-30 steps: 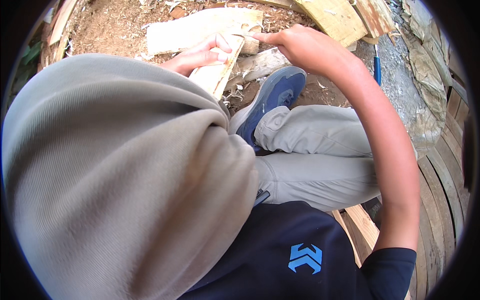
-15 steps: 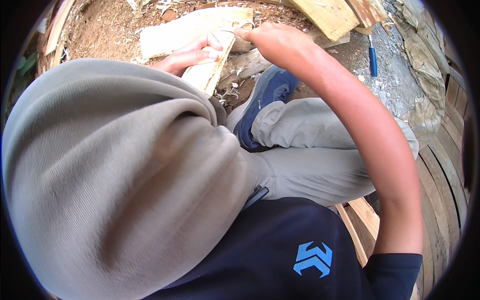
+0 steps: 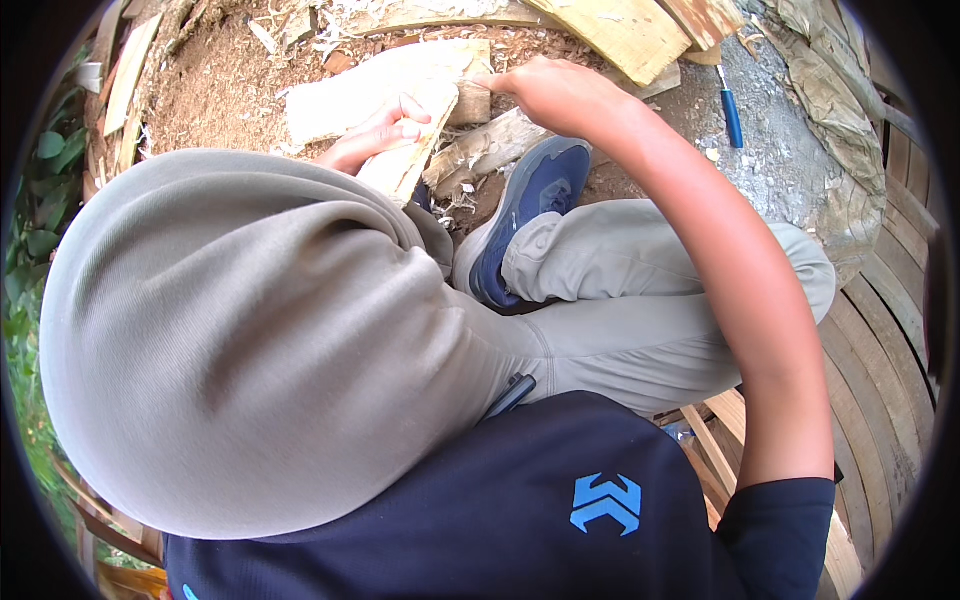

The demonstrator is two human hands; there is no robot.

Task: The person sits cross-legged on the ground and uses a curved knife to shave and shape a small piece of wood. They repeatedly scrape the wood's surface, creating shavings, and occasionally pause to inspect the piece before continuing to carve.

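Note:
My left hand (image 3: 378, 137) grips a pale, tilted piece of wood (image 3: 408, 165), its thumb lying on the upper face. My right hand (image 3: 556, 92) is closed just beyond the far end of that piece. Something thin shows near its fingertips, too small to make out. Behind my left hand lies a wide pale slab of wood (image 3: 335, 103). A short wooden log (image 3: 490, 145) rests on the ground under my right wrist, near my blue shoe (image 3: 548, 185).
Planks (image 3: 625, 35) lie at the far right. A blue-handled tool (image 3: 732, 118) with a metal shaft is on the grey ground beyond my right forearm. Wood shavings (image 3: 215, 95) cover the brown soil. Wooden slats (image 3: 880, 370) line the right side, and green plants (image 3: 55, 165) the left.
The whole view has shifted slightly, so more plants show at the left. Both hands stay at the wooden piece, with the right hand closed near its far end.

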